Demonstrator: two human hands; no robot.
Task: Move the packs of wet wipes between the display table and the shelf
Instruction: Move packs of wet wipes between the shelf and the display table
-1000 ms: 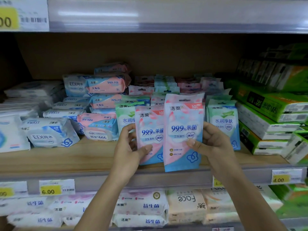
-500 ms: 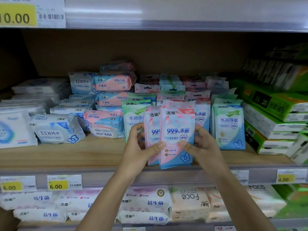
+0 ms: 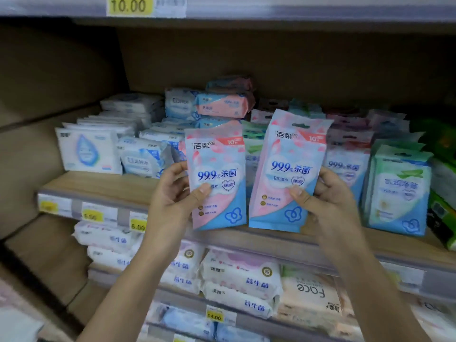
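Note:
Two upright pink-and-blue packs of wet wipes marked 99.9% are in front of the wooden shelf [image 3: 103,186]. My left hand [image 3: 176,193] grips the left pack [image 3: 217,169] by its left edge, thumb on its face. My right hand [image 3: 325,196] grips the right pack [image 3: 288,159], which looks like a small stack, by its right edge. The two packs are side by side with a narrow gap, their bottoms just above the shelf's front lip. More packs of the same kind [image 3: 345,166] stand behind on the shelf.
A green-and-blue pack [image 3: 397,191] stands to the right, with green boxes [image 3: 441,218] beyond it. Flat white and blue packs [image 3: 88,149] lie stacked at left. Larger white packs [image 3: 241,282] fill the lower shelf. Price tags [image 3: 138,225] line the shelf edges.
The two packs, overlapped half a second ago, are now apart, one in each hand, and closer to the camera. The view has swung left and nearer the shelf.

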